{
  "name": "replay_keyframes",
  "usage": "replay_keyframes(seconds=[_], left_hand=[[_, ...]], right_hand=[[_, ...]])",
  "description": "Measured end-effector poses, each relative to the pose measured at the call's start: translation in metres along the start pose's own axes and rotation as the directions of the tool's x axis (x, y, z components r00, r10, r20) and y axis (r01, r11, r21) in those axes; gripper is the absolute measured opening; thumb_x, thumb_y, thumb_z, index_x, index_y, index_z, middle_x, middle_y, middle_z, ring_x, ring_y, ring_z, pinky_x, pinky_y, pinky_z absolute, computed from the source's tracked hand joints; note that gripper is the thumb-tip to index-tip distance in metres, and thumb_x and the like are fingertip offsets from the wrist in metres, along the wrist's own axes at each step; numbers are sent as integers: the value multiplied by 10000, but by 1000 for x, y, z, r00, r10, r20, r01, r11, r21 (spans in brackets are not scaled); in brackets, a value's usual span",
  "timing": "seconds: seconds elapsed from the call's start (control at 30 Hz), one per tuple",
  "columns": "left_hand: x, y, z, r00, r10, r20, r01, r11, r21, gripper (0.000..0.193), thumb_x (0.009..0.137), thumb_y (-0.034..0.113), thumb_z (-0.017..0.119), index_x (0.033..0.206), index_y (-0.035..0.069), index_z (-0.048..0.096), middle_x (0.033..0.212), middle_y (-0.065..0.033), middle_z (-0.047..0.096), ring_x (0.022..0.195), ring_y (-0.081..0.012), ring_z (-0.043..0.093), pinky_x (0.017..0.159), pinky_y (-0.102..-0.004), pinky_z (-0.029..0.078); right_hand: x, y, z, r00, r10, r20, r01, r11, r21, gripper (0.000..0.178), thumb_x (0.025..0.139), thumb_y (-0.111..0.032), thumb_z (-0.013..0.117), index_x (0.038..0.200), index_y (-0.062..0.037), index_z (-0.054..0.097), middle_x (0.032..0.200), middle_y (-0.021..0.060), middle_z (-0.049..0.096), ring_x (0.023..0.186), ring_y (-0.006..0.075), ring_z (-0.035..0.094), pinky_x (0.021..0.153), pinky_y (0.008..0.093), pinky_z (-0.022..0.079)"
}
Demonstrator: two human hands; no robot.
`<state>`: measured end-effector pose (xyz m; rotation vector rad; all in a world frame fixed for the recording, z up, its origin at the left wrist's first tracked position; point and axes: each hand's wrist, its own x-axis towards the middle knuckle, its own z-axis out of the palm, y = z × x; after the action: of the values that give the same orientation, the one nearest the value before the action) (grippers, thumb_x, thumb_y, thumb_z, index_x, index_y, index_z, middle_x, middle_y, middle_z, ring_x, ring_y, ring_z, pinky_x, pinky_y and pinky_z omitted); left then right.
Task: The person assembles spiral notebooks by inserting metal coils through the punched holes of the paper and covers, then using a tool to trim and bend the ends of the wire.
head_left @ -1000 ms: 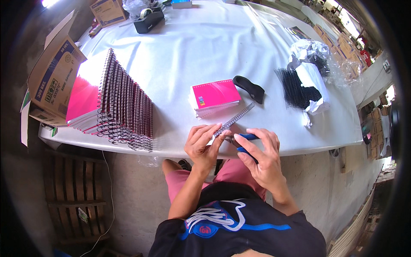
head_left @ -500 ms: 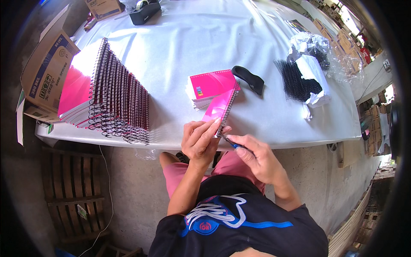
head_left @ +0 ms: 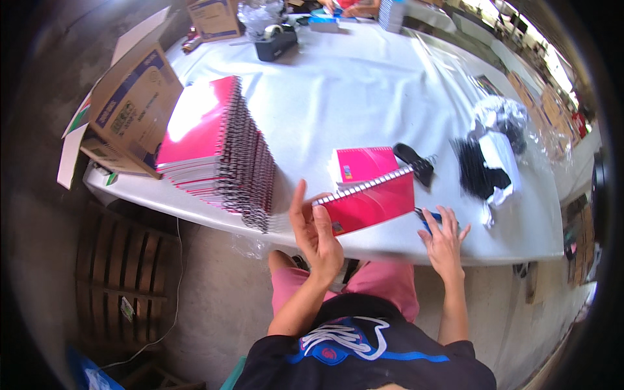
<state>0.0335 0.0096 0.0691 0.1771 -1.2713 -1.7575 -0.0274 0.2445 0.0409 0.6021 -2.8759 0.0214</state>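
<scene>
A pink-red spiral notebook [head_left: 380, 203] is tilted up near the table's front edge, its binding along the top. My left hand [head_left: 318, 237] grips its left end with the thumb on the cover, the index finger raised. To the right, my right hand [head_left: 445, 244] has its fingers spread over a blue-handled hand tool [head_left: 427, 220] at the table edge; its jaws are largely hidden. Behind the held notebook lies a small stack of pink punched covers and pages [head_left: 365, 162]. A black curved object [head_left: 416, 166], kind unclear, lies beside that stack.
A tall stack of spiral notebooks [head_left: 201, 123] stands at left, against an open cardboard box [head_left: 133, 107]. Black spiral coils [head_left: 478, 170] lie in white paper at right. Farther back are a tape dispenser [head_left: 276, 44] and another person's hands [head_left: 354, 8].
The notebook has turned from steep to nearly level and shows its cover. My right hand has moved right, away from the binding, and its fingers have spread off the blue-handled tool. The view has shifted.
</scene>
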Motion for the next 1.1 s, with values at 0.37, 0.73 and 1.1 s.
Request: replay_keyframes(seconds=[0.37, 0.73, 1.1], left_hand=[[45, 99, -39, 607, 787, 106, -735, 507, 450, 474, 912, 180, 483, 1306, -60, 374, 1332, -242, 402, 1156, -267, 478, 945, -384, 393], [142, 95, -94, 905, 423, 46, -399, 805, 439, 500, 939, 340, 515, 1330, 39, 437, 1323, -136, 466, 1201, -198, 448, 1012, -346, 332], [141, 90, -95, 832, 546, -97, -442, 758, 479, 364, 964, 215, 458, 1255, 0, 492, 1241, -154, 513, 1128, -199, 496, 962, -336, 394]], right_hand=[[124, -128, -113, 960, -30, -278, 206, -597, 775, 417, 811, -68, 684, 1185, 5, 517, 1031, 124, 633, 941, 180, 613, 838, 299, 488], [263, -272, -153, 782, -417, -463, 599, 301, 742, 165, 804, -238, 665, 889, -109, 722, 809, 111, 700, 788, 209, 676, 738, 328, 512], [246, -277, -133, 774, -364, -518, 578, 71, 813, 328, 928, -280, 506, 1102, -21, 609, 1016, 173, 654, 895, 253, 645, 813, 343, 481]])
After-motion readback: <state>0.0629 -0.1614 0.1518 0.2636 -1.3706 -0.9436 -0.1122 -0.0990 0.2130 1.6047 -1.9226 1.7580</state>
